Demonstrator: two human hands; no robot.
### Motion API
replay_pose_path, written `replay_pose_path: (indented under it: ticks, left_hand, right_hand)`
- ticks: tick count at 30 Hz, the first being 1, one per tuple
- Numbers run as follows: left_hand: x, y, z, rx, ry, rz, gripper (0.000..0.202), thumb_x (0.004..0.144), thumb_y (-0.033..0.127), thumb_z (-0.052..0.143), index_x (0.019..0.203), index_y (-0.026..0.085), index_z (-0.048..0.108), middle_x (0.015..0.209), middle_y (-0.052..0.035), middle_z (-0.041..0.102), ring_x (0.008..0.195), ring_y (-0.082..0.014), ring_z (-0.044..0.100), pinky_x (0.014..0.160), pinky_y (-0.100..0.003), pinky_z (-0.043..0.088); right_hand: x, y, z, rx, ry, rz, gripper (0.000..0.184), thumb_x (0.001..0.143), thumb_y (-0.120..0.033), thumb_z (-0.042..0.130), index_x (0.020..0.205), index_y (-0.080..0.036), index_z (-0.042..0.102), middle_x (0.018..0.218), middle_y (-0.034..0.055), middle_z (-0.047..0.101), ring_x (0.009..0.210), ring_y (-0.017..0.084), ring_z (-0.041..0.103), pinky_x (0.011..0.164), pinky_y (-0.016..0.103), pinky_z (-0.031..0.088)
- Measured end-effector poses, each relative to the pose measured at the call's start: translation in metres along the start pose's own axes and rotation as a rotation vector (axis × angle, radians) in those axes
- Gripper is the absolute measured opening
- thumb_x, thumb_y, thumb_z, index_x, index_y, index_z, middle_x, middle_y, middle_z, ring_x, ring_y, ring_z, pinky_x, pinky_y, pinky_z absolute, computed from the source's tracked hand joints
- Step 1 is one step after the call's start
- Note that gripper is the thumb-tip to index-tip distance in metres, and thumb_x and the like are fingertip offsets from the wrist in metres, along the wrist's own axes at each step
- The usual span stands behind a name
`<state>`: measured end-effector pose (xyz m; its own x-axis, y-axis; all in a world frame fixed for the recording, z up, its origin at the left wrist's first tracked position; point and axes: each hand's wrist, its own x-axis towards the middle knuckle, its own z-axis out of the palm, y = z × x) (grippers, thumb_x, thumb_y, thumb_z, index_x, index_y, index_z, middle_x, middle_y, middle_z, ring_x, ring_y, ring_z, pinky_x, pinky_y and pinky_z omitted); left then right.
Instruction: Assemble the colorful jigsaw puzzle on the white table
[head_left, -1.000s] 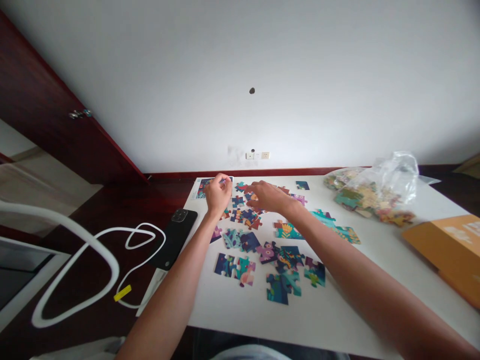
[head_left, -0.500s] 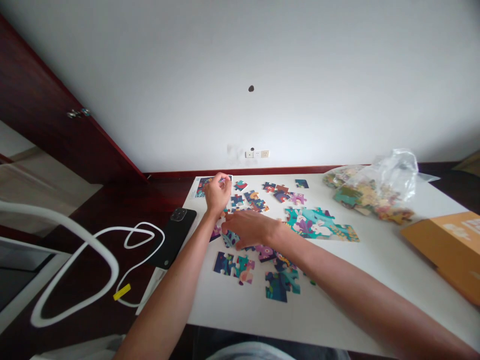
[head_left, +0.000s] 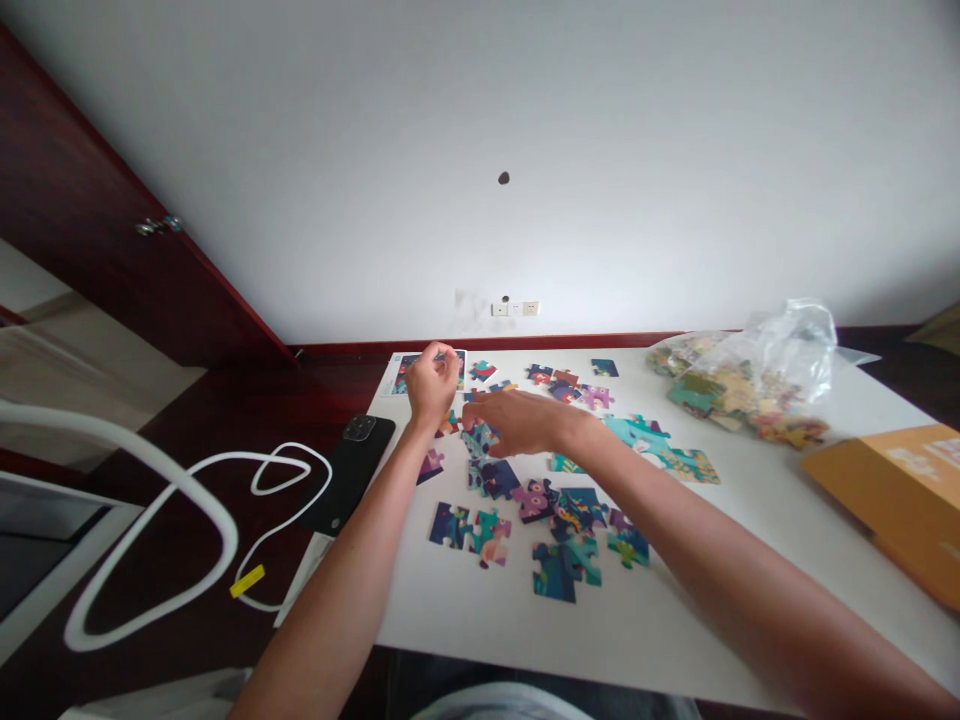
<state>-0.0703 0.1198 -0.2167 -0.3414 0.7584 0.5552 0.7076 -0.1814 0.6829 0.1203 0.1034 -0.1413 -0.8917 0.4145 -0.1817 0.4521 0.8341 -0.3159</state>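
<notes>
White table (head_left: 465, 620) bears a puzzle piece (head_left: 481, 438) at right hand's (head_left: 525, 421) grip.

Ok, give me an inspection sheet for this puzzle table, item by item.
Surface: white table, pieces across its middle.
Job's things: loose puzzle pieces and joined patches mid-table; picture sheet at far left corner.
Clutter: black phone at left edge; bag of pieces; orange box at right.
Grippers: left hand fingers curled shut over the sheet; right hand fingers stretched open above pieces.
Cables: white cable looped on the floor.
Surroundings: white wall, sockets, dark red door.
</notes>
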Motion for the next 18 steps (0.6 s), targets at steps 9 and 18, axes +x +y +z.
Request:
replay_pose_path:
  ticks: [9, 18]
  left_hand:
    - [-0.005, 0.010, 0.001, 0.034, -0.238, 0.070, 0.013, 0.090, 0.025, 0.057, 0.087, 0.024, 0.070, 0.053, 0.0052, 0.055, 0.049, -0.0150, 0.051, 0.055, -0.026, 0.032]
    - [-0.008, 0.015, 0.004, 0.125, -0.500, 0.160, 0.017, 0.088, 0.025, 0.062, 0.090, 0.025, 0.079, 0.056, 0.0016, 0.061, 0.053, -0.0175, 0.054, 0.054, -0.028, 0.031]
  right_hand:
    - [-0.022, 0.053, -0.024, 0.009, 0.048, 0.221, 0.056, 0.076, -0.017, 0.078, 0.130, -0.022, 0.064, 0.124, 0.0095, 0.068, 0.104, 0.024, 0.067, 0.080, 0.030, 0.049]
    - [-0.038, 0.075, -0.035, 0.123, -0.021, 0.383, 0.054, 0.078, -0.014, 0.074, 0.130, -0.027, 0.066, 0.125, 0.0083, 0.069, 0.083, 0.018, 0.069, 0.060, 0.025, 0.048]
